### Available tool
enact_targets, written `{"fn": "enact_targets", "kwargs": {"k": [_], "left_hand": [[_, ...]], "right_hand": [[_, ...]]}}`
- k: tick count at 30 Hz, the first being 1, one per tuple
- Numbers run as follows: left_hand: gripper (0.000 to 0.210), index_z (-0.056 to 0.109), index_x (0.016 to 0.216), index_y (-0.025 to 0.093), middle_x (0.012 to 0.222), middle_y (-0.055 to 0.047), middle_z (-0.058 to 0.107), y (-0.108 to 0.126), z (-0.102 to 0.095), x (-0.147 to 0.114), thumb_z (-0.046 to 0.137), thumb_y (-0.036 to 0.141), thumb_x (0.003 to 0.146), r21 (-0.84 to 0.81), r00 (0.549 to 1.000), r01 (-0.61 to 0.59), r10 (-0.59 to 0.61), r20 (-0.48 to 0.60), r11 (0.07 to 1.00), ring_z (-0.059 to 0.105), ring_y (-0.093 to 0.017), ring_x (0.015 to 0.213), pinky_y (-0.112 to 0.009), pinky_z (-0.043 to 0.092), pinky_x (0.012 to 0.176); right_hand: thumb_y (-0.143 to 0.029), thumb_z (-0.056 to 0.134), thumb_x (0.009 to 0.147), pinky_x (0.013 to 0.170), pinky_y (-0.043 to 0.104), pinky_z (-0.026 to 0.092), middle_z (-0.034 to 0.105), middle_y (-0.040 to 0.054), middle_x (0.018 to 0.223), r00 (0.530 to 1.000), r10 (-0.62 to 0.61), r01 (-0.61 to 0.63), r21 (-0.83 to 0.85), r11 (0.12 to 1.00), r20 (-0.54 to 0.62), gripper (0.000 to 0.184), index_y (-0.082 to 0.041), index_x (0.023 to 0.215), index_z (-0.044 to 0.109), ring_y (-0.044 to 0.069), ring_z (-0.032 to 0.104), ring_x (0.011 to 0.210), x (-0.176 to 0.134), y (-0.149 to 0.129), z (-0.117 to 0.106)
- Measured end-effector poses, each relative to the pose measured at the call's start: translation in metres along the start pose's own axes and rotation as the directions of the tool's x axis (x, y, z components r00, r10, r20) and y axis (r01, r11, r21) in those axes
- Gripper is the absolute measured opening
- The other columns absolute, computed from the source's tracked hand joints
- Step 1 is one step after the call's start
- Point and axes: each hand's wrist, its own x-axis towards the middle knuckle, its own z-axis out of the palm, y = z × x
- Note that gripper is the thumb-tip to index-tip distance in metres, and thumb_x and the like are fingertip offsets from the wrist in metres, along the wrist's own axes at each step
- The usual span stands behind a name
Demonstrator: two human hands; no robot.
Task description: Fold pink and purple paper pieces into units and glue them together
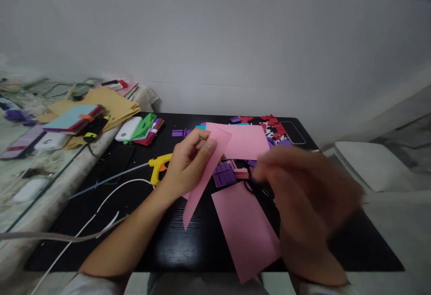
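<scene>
Glue gun [156, 168] on table [178, 252], left of paper sheet [246, 230].

Dim, flat indoor light; strong motion blur at right.
Pale wall [215, 48] reads dull grey, evenly lit; black tabletop [182, 236] shows a soft whitish glare patch near its front edge. Right hand [303, 180] is dark and smeared by motion; left hand [190, 158] and its pink paper [211, 164] keep clearer edges. Wide-angle stretch toward the borders; clutter [20, 138] at far left and white chair [367, 165] look soft.
</scene>
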Motion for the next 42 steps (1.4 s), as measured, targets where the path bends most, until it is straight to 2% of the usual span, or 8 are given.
{"fn": "enact_targets", "kwargs": {"k": [2,4,7,12,20,30,37,42], "left_hand": [[0.033,0.068,0.098,0.021,0.068,-0.001,0.067,-0.001,0.0,-0.001,0.065,0.054,0.1,0.014,1.0,-0.006,0.006,-0.001,1.0,0.063,-0.016,0.058,-0.028,0.053,0.057],[0.031,0.069,0.1,0.022,0.07,-0.001,0.069,-0.004,0.0,-0.003,0.065,0.053,0.101,0.032,1.0,-0.018,0.018,0.001,0.999,0.065,-0.016,0.06,-0.028,0.054,0.058],[0.029,0.07,0.102,0.022,0.073,-0.002,0.071,-0.006,-0.001,-0.004,0.065,0.05,0.101,0.061,0.999,-0.041,0.041,0.006,0.997,0.066,-0.017,0.063,-0.028,0.054,0.06],[0.026,0.07,0.1,0.021,0.077,-0.003,0.074,-0.005,-0.003,-0.004,0.064,0.045,0.103,0.109,0.997,-0.082,0.08,0.023,0.991,0.068,-0.016,0.066,-0.027,0.053,0.061],[0.013,0.073,0.096,0.019,0.076,0.001,0.073,-0.002,-0.004,-0.002,0.07,0.031,0.101,0.161,0.976,-0.214,0.218,-0.004,0.963,0.063,-0.009,0.061,-0.018,0.047,0.055],[0.014,0.075,0.092,0.02,0.073,0.003,0.071,0.0,-0.009,-0.004,0.069,0.027,0.101,0.2,0.977,-0.206,0.212,-0.008,0.958,0.061,-0.006,0.061,-0.014,0.046,0.057],[0.021,0.074,0.087,0.019,0.068,0.002,0.07,0.002,-0.011,-0.004,0.071,0.035,0.1,0.097,0.998,-0.067,0.067,0.002,0.993,0.061,-0.008,0.057,-0.017,0.044,0.053],[0.025,0.073,0.087,0.02,0.068,0.0,0.072,0.001,-0.012,-0.005,0.071,0.041,0.099,-0.034,0.996,0.059,-0.057,0.074,0.998,0.065,-0.012,0.055,-0.02,0.046,0.051]], "right_hand": [[-0.028,0.076,0.096,0.077,0.038,0.064,0.075,0.0042,0.1,0.991,0.042,-0.039,0.029,0.999,-0.127,0.016,-0.031,0.112,0.075,0.021,0.073,0.089,0.016,0.021,0.009],[-0.03,0.082,0.09,0.078,0.034,0.066,0.076,0.0035,0.107,0.985,0.15,-0.141,0.111,0.984,-0.08,0.027,-0.028,0.116,0.074,0.018,0.074,0.09,0.025,0.038,0.015],[-0.031,0.086,0.086,0.077,0.031,0.068,0.078,0.0025,0.096,0.971,0.236,-0.237,0.204,0.95,0.029,0.023,-0.023,0.105,0.075,0.017,0.076,0.085,0.028,0.05,0.019],[-0.024,0.084,0.088,0.074,0.028,0.067,0.078,-0.0001,0.087,0.977,0.213,-0.209,0.29,0.934,0.018,0.01,-0.023,0.094,0.077,0.014,0.077,0.074,0.025,0.048,0.022],[-0.02,0.086,0.086,0.078,0.025,0.068,0.08,-0.0009,0.089,0.987,0.162,-0.156,0.3,0.941,0.006,0.014,-0.024,0.098,0.079,0.013,0.079,0.081,0.022,0.048,0.028],[-0.016,0.085,0.087,0.084,0.027,0.069,0.083,-0.0024,0.092,0.991,0.128,-0.132,0.362,0.923,0.034,0.017,-0.028,0.099,0.083,0.014,0.081,0.085,0.018,0.051,0.034],[-0.014,0.085,0.087,0.079,0.026,0.068,0.083,-0.0012,0.094,0.986,0.093,-0.14,0.389,0.91,0.139,0.018,-0.026,0.1,0.084,0.014,0.08,0.083,0.023,0.053,0.025],[-0.013,0.085,0.087,0.076,0.026,0.067,0.082,-0.0003,0.092,0.982,0.0,-0.057,0.298,0.953,0.189,0.018,-0.026,0.099,0.084,0.014,0.078,0.083,0.031,0.055,0.015]]}}
